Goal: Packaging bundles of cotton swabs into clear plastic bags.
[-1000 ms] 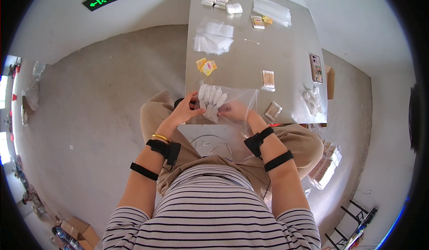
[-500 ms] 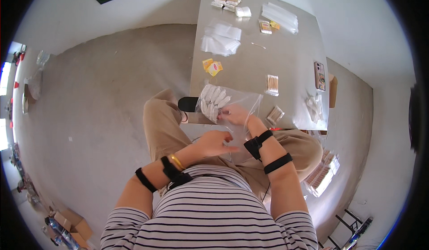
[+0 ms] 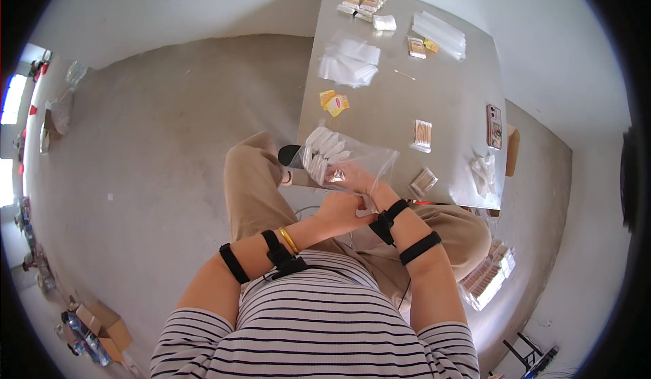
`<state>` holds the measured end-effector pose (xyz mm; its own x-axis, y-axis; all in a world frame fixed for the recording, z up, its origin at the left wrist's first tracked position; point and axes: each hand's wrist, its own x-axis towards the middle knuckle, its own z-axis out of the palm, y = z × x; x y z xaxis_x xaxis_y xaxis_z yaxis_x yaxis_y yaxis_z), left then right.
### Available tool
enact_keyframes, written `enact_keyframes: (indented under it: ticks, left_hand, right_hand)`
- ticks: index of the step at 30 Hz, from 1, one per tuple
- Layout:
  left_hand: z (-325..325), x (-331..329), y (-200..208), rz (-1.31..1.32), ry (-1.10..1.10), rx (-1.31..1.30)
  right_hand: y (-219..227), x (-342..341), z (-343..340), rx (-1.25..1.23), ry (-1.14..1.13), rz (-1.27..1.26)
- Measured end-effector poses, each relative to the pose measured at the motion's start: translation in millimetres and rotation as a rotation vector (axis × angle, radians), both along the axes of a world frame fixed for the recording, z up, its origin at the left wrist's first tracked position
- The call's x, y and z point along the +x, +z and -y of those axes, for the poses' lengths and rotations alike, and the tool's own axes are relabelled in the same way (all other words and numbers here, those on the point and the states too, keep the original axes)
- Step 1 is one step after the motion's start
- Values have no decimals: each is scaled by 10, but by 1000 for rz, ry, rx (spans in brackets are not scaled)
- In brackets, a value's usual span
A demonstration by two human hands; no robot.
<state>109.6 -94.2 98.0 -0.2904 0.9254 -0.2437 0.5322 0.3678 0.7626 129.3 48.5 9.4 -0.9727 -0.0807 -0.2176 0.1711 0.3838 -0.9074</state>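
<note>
"While the surface (image 3: 380,108) spreads from 11 to 4 o'clock, taking the bag as centre and 12 as straight ahead, where is the main exposure?"

"Along its near edge. The clear bag (image 3: 363,152) shows across that edge; whether any of it rests on the metal cannot be determined. Should support slacken, it could slip off toward 6 o'clock."

"State of each grip?"

"The right hand (image 3: 352,175) shows through the film, inside or beneath it, fingers against the contents at 9 o'clock; whether they are closed on anything cannot be told. The left hand (image 3: 339,213) lies at 6 o'clock, fingers bent, by the bag's lower margin; a hold on the film is unconfirmed."

"Contents?"

"White packs (image 3: 324,150), bunched in the bag's 10 o'clock part. In my judgement, a sideways push could scatter them, and a sharp tug could tear the thin film."

"Lesser items?"

"One swab bundle (image 3: 422,136) at 2 o'clock; a second bundle (image 3: 424,182) between 3 and 4, near the edge, where an outward sweep of the right arm could knock it down. Smallest, a loose swab (image 3: 405,74) at 1 o'clock, liable to roll if jarred."
</note>
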Motion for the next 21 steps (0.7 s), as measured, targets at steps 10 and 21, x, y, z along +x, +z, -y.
enact_keyframes:
  ticks: [10,21]
  left_hand:
    - [128,-11,-265,45,11,55]
    - [122,-124,12,-44,-416,88]
  right_hand:
    - [107,-87,135,-117,-48,18]
    - [298,-64,360,-115,-181,12]
